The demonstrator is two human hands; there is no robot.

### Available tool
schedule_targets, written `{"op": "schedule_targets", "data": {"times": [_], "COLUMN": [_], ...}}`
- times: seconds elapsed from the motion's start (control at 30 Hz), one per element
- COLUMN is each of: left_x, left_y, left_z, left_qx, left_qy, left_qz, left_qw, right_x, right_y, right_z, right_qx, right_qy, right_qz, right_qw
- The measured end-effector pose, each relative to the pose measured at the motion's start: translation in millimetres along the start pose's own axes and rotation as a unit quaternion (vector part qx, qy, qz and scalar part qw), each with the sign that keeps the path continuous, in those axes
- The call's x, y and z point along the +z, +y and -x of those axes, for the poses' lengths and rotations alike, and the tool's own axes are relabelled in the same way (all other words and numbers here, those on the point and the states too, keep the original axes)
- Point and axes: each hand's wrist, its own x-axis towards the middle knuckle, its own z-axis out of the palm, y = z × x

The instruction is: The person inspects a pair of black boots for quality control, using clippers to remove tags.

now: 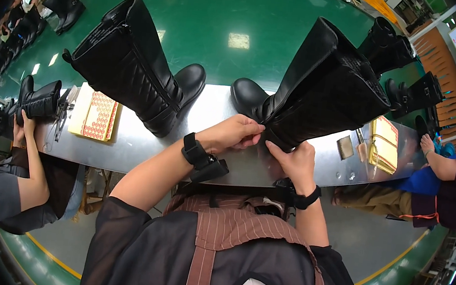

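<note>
A tall black boot (329, 92) stands tilted on the metal table edge before me, its toe to the left. The side zipper (301, 82) gapes at the shaft's top. My left hand (233, 134) is closed in a pinch at the zipper's lower end, by the ankle; the pull itself is hidden by the fingers. Around the heel and back of the ankle, my right hand (297, 160) grips the boot, thumb toward the zipper. A matching tall black boot (129, 69) with a quilted shaft stands upright to the left, its toe to the right, touched by neither hand.
Yellow sheet stacks with red marks lie at left (95, 113) and right (384, 143). A small brush (361, 149) and a greyish block (345, 147) lie right. Behind runs a green table (208, 22). Co-workers sit on both sides; one holds a black boot (39, 99).
</note>
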Motion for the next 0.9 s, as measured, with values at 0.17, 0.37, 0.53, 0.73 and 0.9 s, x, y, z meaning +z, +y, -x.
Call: {"op": "schedule_targets", "data": {"times": [0.17, 0.37, 0.53, 0.73, 0.9], "left_x": [19, 39, 41, 63, 77], "left_y": [25, 70, 69, 105, 140], "left_z": [21, 54, 55, 79, 98], "left_qx": [0.033, 0.111, 0.13, 0.241, 0.249], "left_qy": [0.013, 0.002, 0.008, -0.036, -0.032], "left_qz": [0.033, -0.004, -0.019, 0.098, 0.102], "left_qw": [0.999, 0.994, 0.991, 0.965, 0.963], "right_x": [0, 1, 2, 0, -3], "right_y": [-10, -17, -18, -24, -26], "right_z": [2, 0, 1, 5, 9], "right_qx": [-0.005, -0.018, -0.022, -0.008, -0.031], "right_qy": [-0.023, -0.024, -0.022, -0.026, -0.012], "right_qz": [-0.031, 0.045, 0.046, 0.1, 0.081], "right_qw": [0.999, 0.999, 0.998, 0.995, 0.996]}}
